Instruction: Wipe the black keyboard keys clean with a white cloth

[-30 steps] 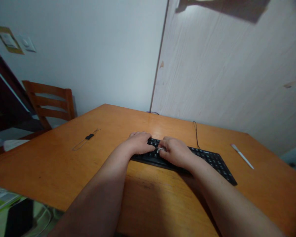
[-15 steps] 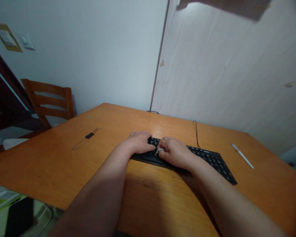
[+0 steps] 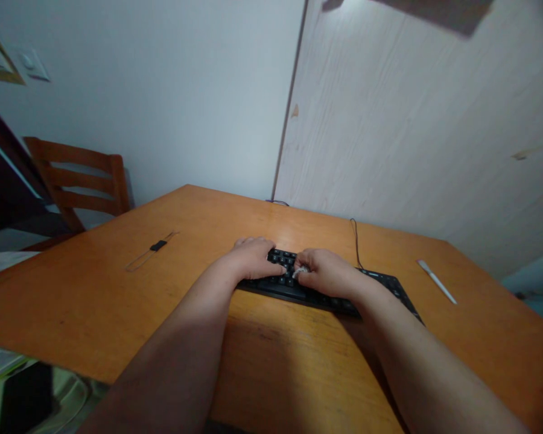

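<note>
Keyboard lies beneath left hand — spread open — and right hand, pinching white wad.

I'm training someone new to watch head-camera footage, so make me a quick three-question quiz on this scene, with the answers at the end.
1. Multiple choice: what is in the fingers of the right hand?
A) a pen
B) a crumpled white wad
C) a screwdriver

2. True or false: the left hand is touching the black keyboard.

3. Fill in the blank: seen from the head camera, the wooden chair stands to the ____ of the keyboard.

Key: 1. B; 2. True; 3. left
</note>
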### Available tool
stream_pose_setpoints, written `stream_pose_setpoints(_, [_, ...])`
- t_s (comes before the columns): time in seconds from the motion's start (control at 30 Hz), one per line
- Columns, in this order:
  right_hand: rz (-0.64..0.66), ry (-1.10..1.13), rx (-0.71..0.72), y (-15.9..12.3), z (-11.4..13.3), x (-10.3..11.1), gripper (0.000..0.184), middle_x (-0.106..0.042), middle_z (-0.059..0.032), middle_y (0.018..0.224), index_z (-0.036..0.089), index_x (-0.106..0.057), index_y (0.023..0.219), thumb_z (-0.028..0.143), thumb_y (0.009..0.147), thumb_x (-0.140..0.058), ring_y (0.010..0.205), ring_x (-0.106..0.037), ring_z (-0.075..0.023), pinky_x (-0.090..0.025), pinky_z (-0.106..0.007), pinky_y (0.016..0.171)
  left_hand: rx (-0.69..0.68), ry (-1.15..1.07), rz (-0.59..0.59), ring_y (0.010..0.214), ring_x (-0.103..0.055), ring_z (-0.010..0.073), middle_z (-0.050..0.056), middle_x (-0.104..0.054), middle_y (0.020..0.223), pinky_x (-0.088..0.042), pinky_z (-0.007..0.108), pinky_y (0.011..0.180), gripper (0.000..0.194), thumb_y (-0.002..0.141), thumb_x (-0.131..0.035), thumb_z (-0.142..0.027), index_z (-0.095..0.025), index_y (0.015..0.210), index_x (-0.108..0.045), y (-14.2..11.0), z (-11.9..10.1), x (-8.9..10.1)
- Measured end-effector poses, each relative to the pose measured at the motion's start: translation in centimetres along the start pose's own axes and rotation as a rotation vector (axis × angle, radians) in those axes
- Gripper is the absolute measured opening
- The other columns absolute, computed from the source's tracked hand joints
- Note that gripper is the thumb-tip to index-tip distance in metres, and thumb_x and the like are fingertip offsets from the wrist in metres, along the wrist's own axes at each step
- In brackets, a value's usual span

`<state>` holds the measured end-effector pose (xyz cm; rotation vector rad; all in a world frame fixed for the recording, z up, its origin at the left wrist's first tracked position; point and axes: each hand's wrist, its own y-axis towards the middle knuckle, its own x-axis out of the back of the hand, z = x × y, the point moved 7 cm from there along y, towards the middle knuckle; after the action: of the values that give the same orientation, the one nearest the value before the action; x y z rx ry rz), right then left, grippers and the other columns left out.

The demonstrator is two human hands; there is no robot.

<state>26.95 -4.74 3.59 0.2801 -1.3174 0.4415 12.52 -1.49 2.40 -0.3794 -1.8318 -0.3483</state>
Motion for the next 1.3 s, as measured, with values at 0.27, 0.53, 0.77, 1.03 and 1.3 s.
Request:
stream_pose_setpoints(0.27, [-0.065,-0.108,0.002,0.0,0.8,0.3,0.016,-0.067,-0.0033,0.086,0.023,-0.068,0.087,0.027,0.078,-0.056,0.072,-0.056,-0.0169,-0.031,-0.026,0.058,-0.003,0.037,-0.007,0.099,-0.061,0.0316,0.009,-0.068,0.104,-0.045,0.039,0.082,0.051,0.069,-0.059,-0.066,-0.025,0.099,-0.068,-0.1,-0.1,0.0])
stream_pose_setpoints(0.53, [-0.065,-0.124,0.008,0.1,0.9,0.1,0.016,-0.067,-0.004,0.087,0.022,-0.068,0.088,0.026,0.079,-0.056,0.075,-0.057,-0.0178,-0.032,-0.026,0.06,0.002,0.047,-0.001,0.1,-0.061,0.0307,0.008,-0.068,0.105,-0.045,0.039,0.083,0.052,0.069,-0.059,-0.067,-0.026,0.099,-0.067,0.0,-0.1,-0.1])
stream_pose_setpoints(0.77, [-0.062,-0.095,0.0,0.0,0.3,0.7,0.015,-0.067,-0.0033,0.085,0.021,-0.067,0.088,0.027,0.08,-0.056,0.072,-0.056,-0.0161,-0.031,-0.026,0.058,-0.009,0.079,0.005,0.102,-0.06,0.032,0.009,-0.067,0.109,-0.045,0.04,0.084,0.056,0.071,-0.056,-0.068,-0.025,0.106,-0.065,0.0,0.0,-0.2])
stream_pose_setpoints(1.03, [0.004,-0.043,-0.04,-0.5,-1.0,1.0,0.013,-0.066,-0.0011,0.075,0.022,-0.067,0.084,0.028,0.078,-0.056,0.065,-0.054,-0.0148,-0.029,-0.025,0.054,-0.016,0.1,0.039,0.109,-0.058,0.0319,0.009,-0.064,0.117,-0.043,0.042,0.09,0.064,0.072,-0.052,-0.071,-0.027,0.118,-0.061,0.1,0.2,-0.6])
stream_pose_setpoints(1.3, [0.009,-0.107,-0.06,-0.4,-0.6,0.7,0.016,-0.068,-0.0021,0.079,0.023,-0.068,0.086,0.028,0.076,-0.056,0.068,-0.056,-0.016,-0.029,-0.026,0.055,-0.004,0.097,0.044,0.109,-0.057,0.0324,0.009,-0.064,0.117,-0.043,0.043,0.09,0.064,0.072,-0.051,-0.072,-0.026,0.117,-0.061,0.1,0.1,-0.5])
